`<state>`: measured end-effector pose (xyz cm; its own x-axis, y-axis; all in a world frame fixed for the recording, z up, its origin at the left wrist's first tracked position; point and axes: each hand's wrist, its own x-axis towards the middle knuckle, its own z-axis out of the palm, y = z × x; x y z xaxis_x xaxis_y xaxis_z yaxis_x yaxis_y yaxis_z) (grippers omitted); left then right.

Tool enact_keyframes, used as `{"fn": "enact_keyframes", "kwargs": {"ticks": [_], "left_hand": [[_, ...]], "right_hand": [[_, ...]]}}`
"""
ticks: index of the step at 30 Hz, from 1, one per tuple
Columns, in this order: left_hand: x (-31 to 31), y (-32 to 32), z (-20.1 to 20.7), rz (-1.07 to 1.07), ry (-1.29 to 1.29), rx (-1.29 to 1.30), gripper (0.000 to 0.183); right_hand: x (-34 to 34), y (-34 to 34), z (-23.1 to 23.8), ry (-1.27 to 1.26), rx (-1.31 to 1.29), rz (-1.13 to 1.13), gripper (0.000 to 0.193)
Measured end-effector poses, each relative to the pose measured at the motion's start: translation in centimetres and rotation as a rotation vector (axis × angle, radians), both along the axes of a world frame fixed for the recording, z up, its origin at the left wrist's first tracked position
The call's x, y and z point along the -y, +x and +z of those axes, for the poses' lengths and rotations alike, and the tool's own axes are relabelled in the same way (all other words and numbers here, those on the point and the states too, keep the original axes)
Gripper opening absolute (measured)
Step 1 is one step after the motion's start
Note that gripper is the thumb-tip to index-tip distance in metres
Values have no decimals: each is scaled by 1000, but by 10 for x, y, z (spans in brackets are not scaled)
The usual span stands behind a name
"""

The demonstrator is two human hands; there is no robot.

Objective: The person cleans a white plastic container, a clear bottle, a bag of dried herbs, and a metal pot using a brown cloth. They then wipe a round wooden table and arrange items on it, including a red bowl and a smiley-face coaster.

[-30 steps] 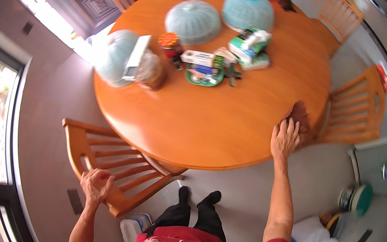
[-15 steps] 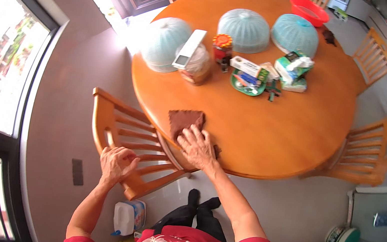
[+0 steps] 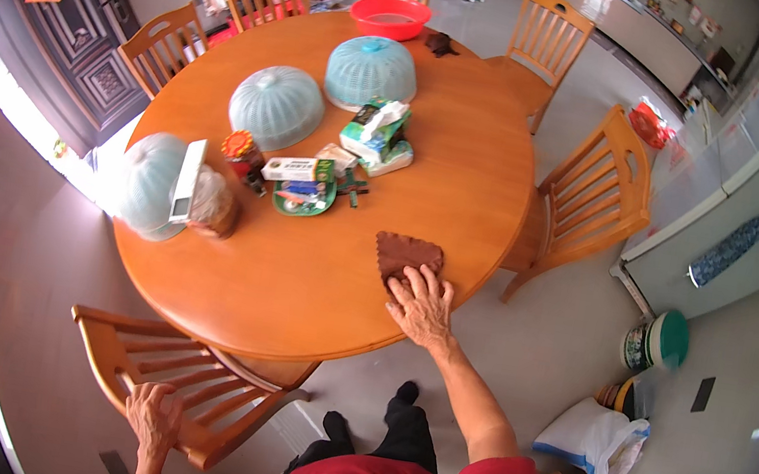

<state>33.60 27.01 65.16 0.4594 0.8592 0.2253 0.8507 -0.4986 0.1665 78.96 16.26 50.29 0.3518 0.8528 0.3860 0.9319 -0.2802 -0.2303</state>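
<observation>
My right hand (image 3: 422, 307) lies with fingers spread on a brown cloth (image 3: 409, 254). The cloth has a scalloped edge and rests near the rim of the round wooden table (image 3: 343, 281). Part of it is hidden under my palm. At lower left, my left hand (image 3: 153, 412) has curled fingers and overlaps the top rail of a wooden chair (image 3: 109, 348). Whether those fingers grip the rail is hidden.
On the table stand pale blue mesh food covers (image 3: 276, 107), a brown-filled jar (image 3: 218, 204), a green tray (image 3: 305, 205) of small items, a tissue pack (image 3: 371, 136) and a red basin (image 3: 390, 16). Another chair (image 3: 594, 197) is at the right. A bucket (image 3: 666, 340) stands on the floor.
My right hand and the cloth have moved rightward along the table edge. My view has swung right, so the table sits further left. My left hand is still by the same chair rail.
</observation>
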Motion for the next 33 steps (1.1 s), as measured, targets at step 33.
{"fn": "enact_keyframes", "kwargs": {"ticks": [33], "left_hand": [[1, 409, -142, -144, -130, 135, 52]], "right_hand": [[-50, 183, 9, -52, -85, 536, 38]]}}
